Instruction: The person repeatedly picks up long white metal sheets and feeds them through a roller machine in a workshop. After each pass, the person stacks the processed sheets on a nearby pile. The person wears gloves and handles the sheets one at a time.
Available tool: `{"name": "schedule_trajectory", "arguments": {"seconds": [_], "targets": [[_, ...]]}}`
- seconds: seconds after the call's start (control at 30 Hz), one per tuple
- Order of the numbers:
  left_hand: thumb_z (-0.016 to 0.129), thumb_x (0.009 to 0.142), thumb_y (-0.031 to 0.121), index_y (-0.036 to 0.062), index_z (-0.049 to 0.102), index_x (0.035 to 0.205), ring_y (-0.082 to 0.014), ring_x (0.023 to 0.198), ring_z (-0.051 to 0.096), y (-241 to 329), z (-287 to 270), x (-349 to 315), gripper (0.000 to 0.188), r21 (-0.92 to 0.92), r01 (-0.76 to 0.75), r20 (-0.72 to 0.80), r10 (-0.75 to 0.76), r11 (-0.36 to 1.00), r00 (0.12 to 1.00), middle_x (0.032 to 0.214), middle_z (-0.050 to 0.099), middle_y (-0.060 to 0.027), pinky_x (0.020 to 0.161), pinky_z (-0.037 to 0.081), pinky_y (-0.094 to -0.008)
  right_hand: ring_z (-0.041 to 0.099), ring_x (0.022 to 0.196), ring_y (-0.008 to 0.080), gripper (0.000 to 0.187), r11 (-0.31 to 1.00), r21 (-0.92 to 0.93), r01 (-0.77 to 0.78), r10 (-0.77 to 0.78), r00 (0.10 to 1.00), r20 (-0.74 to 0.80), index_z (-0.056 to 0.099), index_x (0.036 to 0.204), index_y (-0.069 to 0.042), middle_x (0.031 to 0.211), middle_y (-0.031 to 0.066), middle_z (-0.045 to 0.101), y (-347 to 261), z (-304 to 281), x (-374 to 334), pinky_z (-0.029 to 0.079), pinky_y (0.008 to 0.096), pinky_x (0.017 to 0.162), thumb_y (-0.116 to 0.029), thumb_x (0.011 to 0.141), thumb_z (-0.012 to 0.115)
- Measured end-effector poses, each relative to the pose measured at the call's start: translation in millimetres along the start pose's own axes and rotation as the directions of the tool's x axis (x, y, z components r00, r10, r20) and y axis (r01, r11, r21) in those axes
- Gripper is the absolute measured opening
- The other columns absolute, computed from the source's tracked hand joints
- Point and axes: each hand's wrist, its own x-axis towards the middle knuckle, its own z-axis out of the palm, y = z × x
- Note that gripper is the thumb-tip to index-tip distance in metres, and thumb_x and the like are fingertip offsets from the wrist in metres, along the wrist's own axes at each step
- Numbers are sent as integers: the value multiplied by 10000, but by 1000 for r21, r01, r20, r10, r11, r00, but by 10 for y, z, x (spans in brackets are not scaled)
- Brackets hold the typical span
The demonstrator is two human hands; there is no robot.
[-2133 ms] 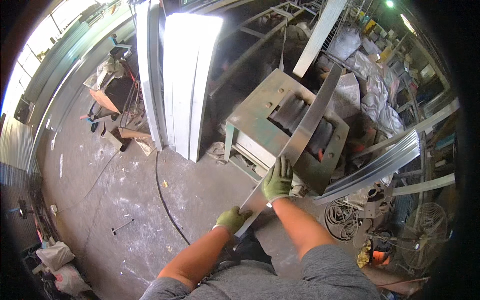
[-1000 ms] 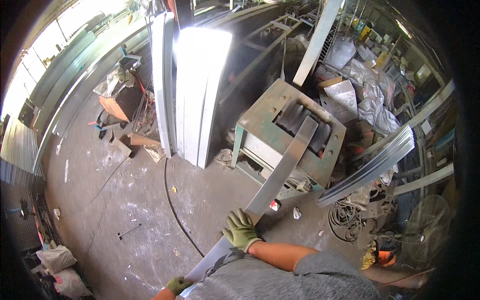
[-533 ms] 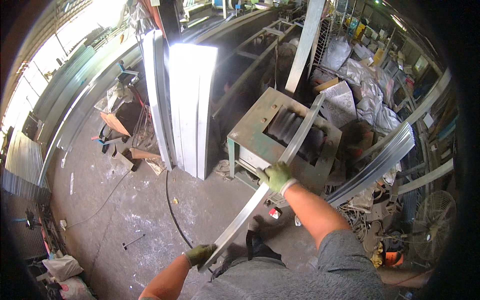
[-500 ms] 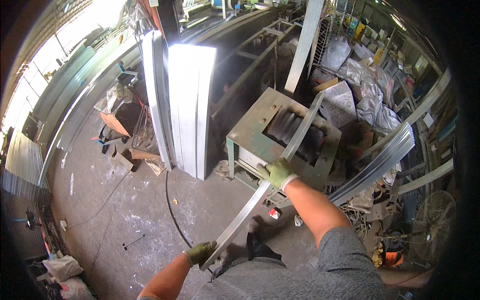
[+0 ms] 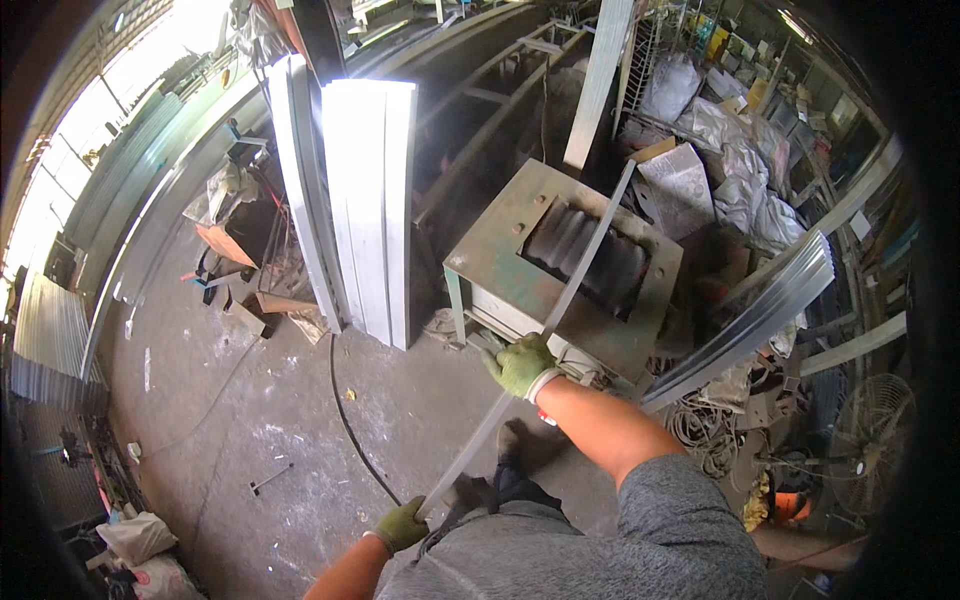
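A long, narrow metal bar [image 5: 589, 248] slants from near my body up across a worn green-grey metal machine table [image 5: 505, 235]. My left hand [image 5: 402, 527], in a green work glove, is closed around the bar's near end. Farther along, my right hand [image 5: 522, 365], gloved alike, grips the bar at about its middle; the fingers partly hide it. Beyond my right hand, the bar's far part passes over a dark ridged roller [image 5: 575, 250] set in the table's opening. Whether the bar touches the roller I cannot tell.
Tall pale metal panels [image 5: 370, 215] stand left of the machine. A stack of ribbed metal profiles [image 5: 760, 310] juts in at right, near a fan [image 5: 872, 440]. A black cable [image 5: 350, 420] crosses the concrete floor, and a T-shaped tool [image 5: 270, 480] lies there.
Both hands still hold the bar. It has rolled so a narrower side faces up. My right hand has moved nearer and left, my left hand slightly nearer; the view has shifted a little.
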Motion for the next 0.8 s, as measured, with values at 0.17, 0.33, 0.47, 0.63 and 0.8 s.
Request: {"name": "schedule_trajectory", "arguments": {"seconds": [0.17, 0.33, 0.47, 0.63, 0.8], "targets": [[632, 912, 166, 85, 613, 1376, -495, 1133, 711, -344, 230, -441, 472, -99, -19, -32, 15, 995, 999, 1160, 744, -286, 936, 561, -550, 713, 631, 352, 625, 997, 45, 55, -54, 998, -20, 746, 591, -125, 629, 132, 716, -557, 106, -331, 536, 519, 764, -457, 1078, 537], [695, 910, 222, 94, 610, 1398, -476, 1169, 709, -1099, 512, -658, 512, -85, -34, 24, 36, 996, 999, 1219, 734, -281, 972, 555, -527, 724, 645, 345, 617, 996, 81, 40, -46, 996, 79, 769, 629, -140, 668, 121, 743, -1135, 181, -665, 537, 514, 758, -462, 1091, 516], [721, 925, 283, 92, 578, 1455, -480, 1238, 687, -1736, 876, -965, 582, -206, -33, -14, 31, 978, 999, 1314, 710, -294, 1015, 550, -514, 739, 667, 338, 587, 988, 131, 80, -103, 977, 185, 793, 681, -139, 722, 122, 773, -1582, 270, -919, 538, 522, 758, -464, 1086, 520], [670, 941, 258, 82, 544, 1507, -503, 1271, 668, -2260, 1124, -1420, 606, -106, 155, -24, -158, 982, 987, 1381, 693, -295, 1064, 542, -530, 735, 669, 328, 535, 954, 255, 159, -208, 962, 180, 795, 705, -134, 716, 112, 768, -2146, 459, -1264, 535, 518, 775, -430, 1073, 544], [648, 940, 248, 84, 576, 1485, -471, 1276, 680, -2417, 1216, -1587, 574, -145, 151, -68, -162, 978, 984, 1358, 712, -281, 1058, 555, -521, 745, 691, 327, 543, 920, 318, 229, -290, 944, 156, 799, 709, -139, 722, 118, 772, -2227, 541, -1342, 536, 518, 805, -433, 1080, 533]]}}
